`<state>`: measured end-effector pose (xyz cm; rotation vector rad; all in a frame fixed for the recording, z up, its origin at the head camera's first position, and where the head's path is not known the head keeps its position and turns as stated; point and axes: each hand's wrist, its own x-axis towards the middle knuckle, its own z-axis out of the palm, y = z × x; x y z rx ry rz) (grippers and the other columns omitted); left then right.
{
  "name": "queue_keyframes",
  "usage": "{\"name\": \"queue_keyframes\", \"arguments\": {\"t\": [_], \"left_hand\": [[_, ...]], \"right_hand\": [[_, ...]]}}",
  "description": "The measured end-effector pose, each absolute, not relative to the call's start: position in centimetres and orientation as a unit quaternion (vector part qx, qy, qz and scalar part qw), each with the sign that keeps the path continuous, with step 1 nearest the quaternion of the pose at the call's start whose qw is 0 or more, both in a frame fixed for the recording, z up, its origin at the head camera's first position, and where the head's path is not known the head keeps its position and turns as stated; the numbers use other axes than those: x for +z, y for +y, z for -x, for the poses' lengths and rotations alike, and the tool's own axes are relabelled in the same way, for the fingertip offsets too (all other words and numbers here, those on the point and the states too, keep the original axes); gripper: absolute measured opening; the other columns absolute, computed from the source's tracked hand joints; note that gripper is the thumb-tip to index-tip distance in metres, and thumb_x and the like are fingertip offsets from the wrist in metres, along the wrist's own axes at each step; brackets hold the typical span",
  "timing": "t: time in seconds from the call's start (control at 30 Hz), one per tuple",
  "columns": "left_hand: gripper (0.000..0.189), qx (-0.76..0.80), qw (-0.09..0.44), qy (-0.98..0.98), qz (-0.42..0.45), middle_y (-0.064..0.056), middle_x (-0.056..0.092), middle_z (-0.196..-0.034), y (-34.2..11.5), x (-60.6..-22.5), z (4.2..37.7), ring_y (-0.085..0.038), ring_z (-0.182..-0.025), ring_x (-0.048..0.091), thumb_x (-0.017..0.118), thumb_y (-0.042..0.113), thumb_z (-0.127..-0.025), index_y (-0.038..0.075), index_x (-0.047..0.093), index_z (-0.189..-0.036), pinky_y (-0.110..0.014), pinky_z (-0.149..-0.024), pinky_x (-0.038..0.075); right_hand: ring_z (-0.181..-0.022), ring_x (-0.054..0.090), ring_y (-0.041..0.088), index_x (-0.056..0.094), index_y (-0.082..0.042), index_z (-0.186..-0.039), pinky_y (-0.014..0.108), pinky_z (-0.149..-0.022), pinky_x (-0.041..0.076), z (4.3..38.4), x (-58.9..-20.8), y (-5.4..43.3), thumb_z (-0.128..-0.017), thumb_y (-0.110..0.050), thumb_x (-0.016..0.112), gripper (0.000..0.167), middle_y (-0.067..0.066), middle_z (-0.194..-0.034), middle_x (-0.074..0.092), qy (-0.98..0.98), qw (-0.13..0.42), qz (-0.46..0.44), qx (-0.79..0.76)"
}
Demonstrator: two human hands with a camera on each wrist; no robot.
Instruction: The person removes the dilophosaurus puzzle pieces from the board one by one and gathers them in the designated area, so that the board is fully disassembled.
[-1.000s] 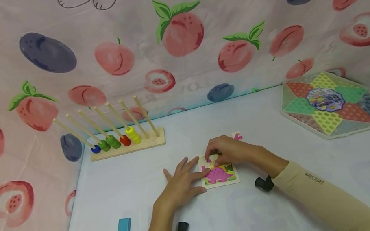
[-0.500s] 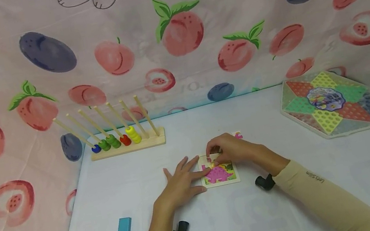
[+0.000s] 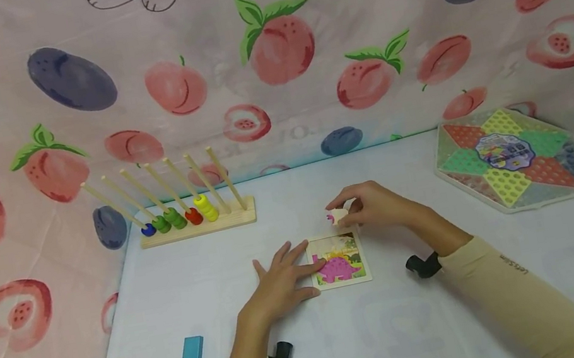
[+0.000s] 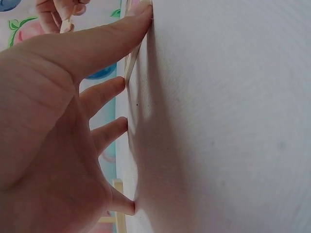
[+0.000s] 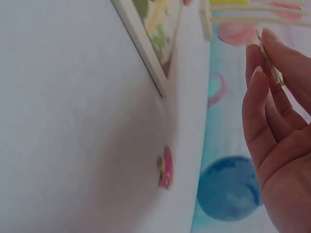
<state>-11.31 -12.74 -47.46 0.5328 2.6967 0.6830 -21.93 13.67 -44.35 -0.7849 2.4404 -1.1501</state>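
The small jigsaw puzzle (image 3: 339, 269) lies on the white table, showing a pink dinosaur in a pale wooden frame. My left hand (image 3: 277, 286) spreads its fingers at the puzzle's left side, one finger reaching over the picture. In the left wrist view, the thumb (image 4: 112, 41) rests at the frame's edge. Just beyond the top right of the frame, my right hand (image 3: 375, 205) pinches a small puzzle piece (image 3: 338, 215) with a pink patch. Another pink puzzle piece (image 5: 166, 169) lies on the table in the right wrist view, hidden behind my right hand in the head view.
A wooden counting rack (image 3: 198, 230) with coloured beads stands at the back left. At the back right lies a hexagonal Chinese checkers box (image 3: 508, 159). A blue block (image 3: 191, 357) sits left of my left forearm. Fruit-printed cloth (image 3: 275, 110) hangs behind the table.
My right hand has lifted the puzzle piece off the board's upper part and moved it away, up and to the right. My left hand has stayed in place.
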Motion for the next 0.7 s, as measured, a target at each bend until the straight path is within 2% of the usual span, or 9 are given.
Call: {"name": "queue_keyframes", "arguments": {"t": [0.17,0.3,0.4,0.57,0.7], "left_hand": [[0.053,0.237,0.151,0.941,-0.189,-0.001,0.036,-0.167,-12.8,-47.4,11.3,-0.036,-0.16,0.018,0.08,0.033,-0.087,0.035,0.064,-0.138,-0.091,-0.107,-0.001],[0.053,0.241,0.152,0.939,-0.191,-0.001,0.036,-0.167,-12.8,-47.5,11.3,-0.036,-0.16,0.018,0.08,0.032,-0.087,0.035,0.064,-0.138,-0.091,-0.107,-0.001],[0.054,0.245,0.155,0.938,-0.19,0.0,0.036,-0.167,-12.8,-47.5,11.4,-0.035,-0.16,0.017,0.08,0.032,-0.087,0.035,0.063,-0.139,-0.09,-0.107,-0.002],[0.054,0.245,0.153,0.938,-0.192,0.0,0.035,-0.168,-12.9,-47.5,11.3,-0.035,-0.16,0.017,0.08,0.032,-0.087,0.035,0.063,-0.139,-0.09,-0.107,-0.003],[0.054,0.247,0.153,0.937,-0.192,0.0,0.035,-0.168,-12.9,-47.5,11.3,-0.035,-0.16,0.016,0.08,0.032,-0.087,0.035,0.064,-0.138,-0.09,-0.107,-0.003]], "right_hand": [[-0.081,0.069,0.034,0.067,-0.006,-0.133,0.028,-0.065,0.06,22.2,-43.8,15.1,-0.093,-0.007,0.073,0.041,0.011,-0.106,0.069,0.846,0.135,0.288,-0.429],[-0.089,0.068,0.029,0.066,-0.008,-0.134,0.033,-0.07,0.062,22.5,-43.6,16.3,-0.094,-0.009,0.072,0.041,0.015,-0.118,0.068,0.855,0.113,0.261,-0.433],[-0.095,0.068,0.028,0.067,-0.009,-0.128,0.031,-0.072,0.063,22.8,-43.4,17.0,-0.092,-0.014,0.076,0.037,0.014,-0.124,0.067,0.862,0.111,0.226,-0.441],[-0.088,0.071,0.036,0.069,-0.008,-0.114,0.025,-0.069,0.061,22.8,-43.4,18.3,-0.091,-0.018,0.078,0.026,0.012,-0.115,0.067,0.864,0.102,0.196,-0.453],[-0.088,0.07,0.038,0.072,-0.008,-0.113,0.025,-0.068,0.061,22.8,-44.0,19.5,-0.091,-0.016,0.078,0.024,0.012,-0.115,0.068,0.867,0.083,0.196,-0.45]]}}
